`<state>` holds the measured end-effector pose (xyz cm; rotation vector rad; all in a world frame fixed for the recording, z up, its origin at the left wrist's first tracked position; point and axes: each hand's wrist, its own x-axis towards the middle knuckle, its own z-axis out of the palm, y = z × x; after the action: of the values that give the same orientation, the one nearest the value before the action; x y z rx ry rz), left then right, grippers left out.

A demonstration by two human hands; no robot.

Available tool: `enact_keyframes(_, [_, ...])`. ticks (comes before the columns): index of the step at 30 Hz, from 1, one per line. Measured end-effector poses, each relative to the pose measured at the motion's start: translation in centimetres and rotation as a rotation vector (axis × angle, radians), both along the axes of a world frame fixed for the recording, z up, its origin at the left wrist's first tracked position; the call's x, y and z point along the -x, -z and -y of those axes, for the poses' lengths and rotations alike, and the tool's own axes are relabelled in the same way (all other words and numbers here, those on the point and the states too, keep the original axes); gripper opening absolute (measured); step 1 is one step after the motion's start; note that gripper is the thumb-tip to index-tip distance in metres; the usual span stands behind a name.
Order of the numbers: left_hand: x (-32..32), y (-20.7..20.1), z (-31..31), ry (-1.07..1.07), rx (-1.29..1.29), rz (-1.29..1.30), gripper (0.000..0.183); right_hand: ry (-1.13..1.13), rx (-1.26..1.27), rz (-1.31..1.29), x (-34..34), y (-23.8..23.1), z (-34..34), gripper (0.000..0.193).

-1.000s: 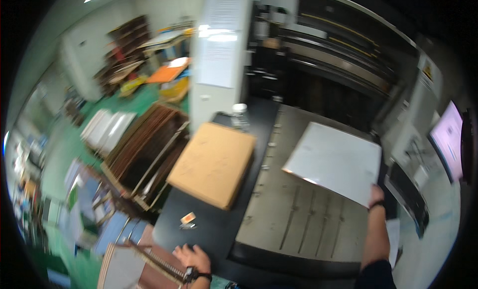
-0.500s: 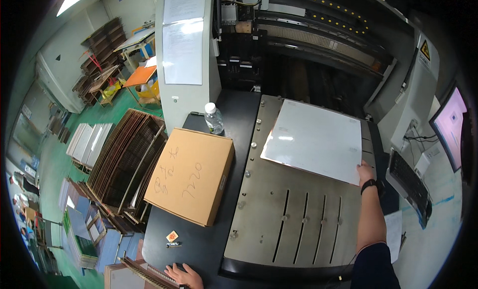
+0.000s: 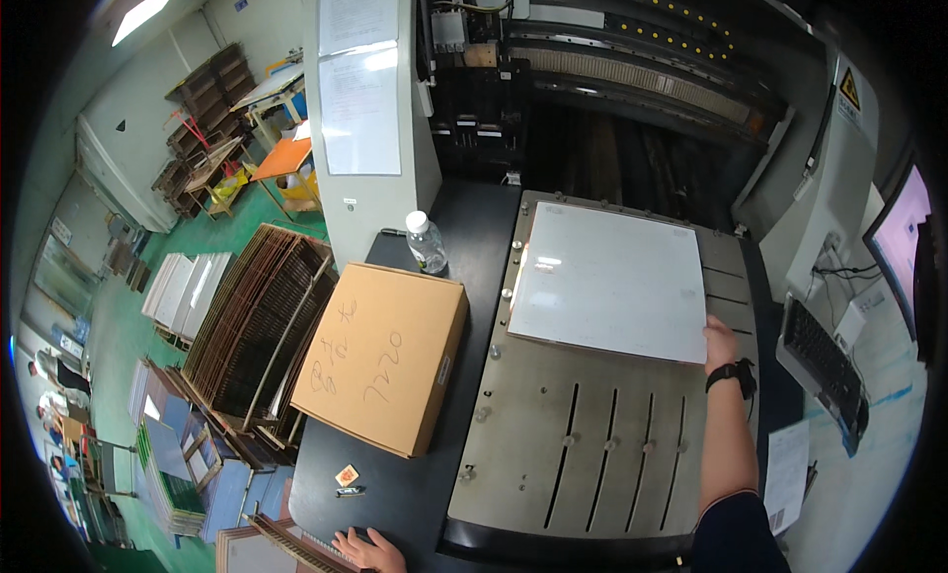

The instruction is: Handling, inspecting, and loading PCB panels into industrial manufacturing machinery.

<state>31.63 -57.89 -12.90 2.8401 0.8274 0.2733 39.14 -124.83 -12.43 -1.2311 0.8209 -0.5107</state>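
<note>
A flat white panel [image 3: 610, 282] lies on the slotted metal bed [image 3: 533, 425] of a machine. My right hand [image 3: 720, 344], with a dark band on its wrist, grips the panel's near right corner; the thumb side shows and some fingers are hidden. At the front edge of the dark table [image 3: 390, 489] my left hand [image 3: 371, 550] lies flat with fingers apart, holding nothing. Close to it are a small orange and white piece [image 3: 346, 475] and a small dark and silver item [image 3: 350, 492] whose kind I cannot make out.
A cardboard box [image 3: 380, 356] with handwriting and a clear bottle [image 3: 426, 245] stand left of the bed. Beyond the table edge are brown slotted racks [image 3: 262, 321] and stacked boards [image 3: 173, 474]. To the right are a keyboard [image 3: 822, 361] and a monitor [image 3: 899, 252]. Low round pins [image 3: 496, 352] line the bed's left side.
The white panel has slid a little left and turned, so it lies straighter on the bed. My right hand has moved with its corner. The left hand stays at the table's edge.
</note>
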Motion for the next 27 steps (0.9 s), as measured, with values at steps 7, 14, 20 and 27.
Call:
enact_keyframes(7, [0.2, 0.2, -0.7, 0.054, 0.020, 0.041, 0.042, -0.506, 1.334, -0.640, -2.2, 0.2, -14.9, 0.044])
enact_keyframes(14, [0.0, 1.0, -1.3, 0.043, -0.007, 0.061, 0.043, -0.591, 1.391, -0.797, -4.8, -0.8, -16.2, 0.053])
enact_keyframes(20, [-0.5, 0.9, -0.5, 0.076, 0.023, 0.101, 0.043, -0.770, 1.396, -0.703, -5.1, 0.3, -12.4, 0.052])
enact_keyframes(27, [0.8, -2.4, -2.4, 0.028, 0.008, 0.122, 0.035, -0.561, 1.246, -0.479, -1.7, -1.0, -22.7, 0.047])
